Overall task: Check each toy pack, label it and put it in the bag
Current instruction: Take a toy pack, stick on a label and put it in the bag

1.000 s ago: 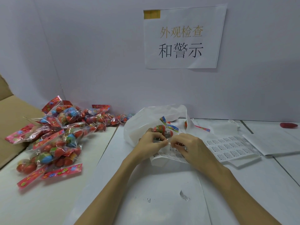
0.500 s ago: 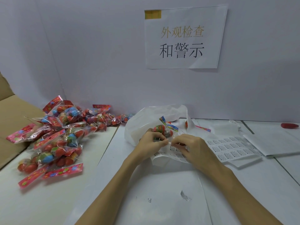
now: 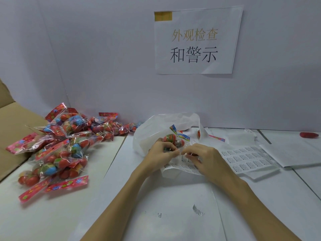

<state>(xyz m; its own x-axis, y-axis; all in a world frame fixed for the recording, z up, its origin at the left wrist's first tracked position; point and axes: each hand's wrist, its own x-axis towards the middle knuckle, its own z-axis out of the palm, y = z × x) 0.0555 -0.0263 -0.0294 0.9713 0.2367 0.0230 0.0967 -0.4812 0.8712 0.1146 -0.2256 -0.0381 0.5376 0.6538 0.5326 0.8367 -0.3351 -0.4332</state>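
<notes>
My left hand (image 3: 160, 153) grips a clear toy pack (image 3: 174, 140) of red egg-shaped toys, held just in front of the white plastic bag (image 3: 147, 134). My right hand (image 3: 201, 157) pinches a small label at the pack's lower edge, its fingers meeting the left hand's fingers over a label sheet (image 3: 246, 160). A heap of toy packs (image 3: 60, 146) with red headers lies on the table to the left.
A cardboard box (image 3: 12, 129) stands at the far left edge. Loose white sheets (image 3: 295, 153) lie at the right, with a red object (image 3: 310, 134) behind them. A white wall with a printed sign (image 3: 196, 40) closes the back. A stray label (image 3: 198, 210) lies near me.
Both hands have stayed together on the pack; the fingers have shifted only slightly and the pack has barely moved.
</notes>
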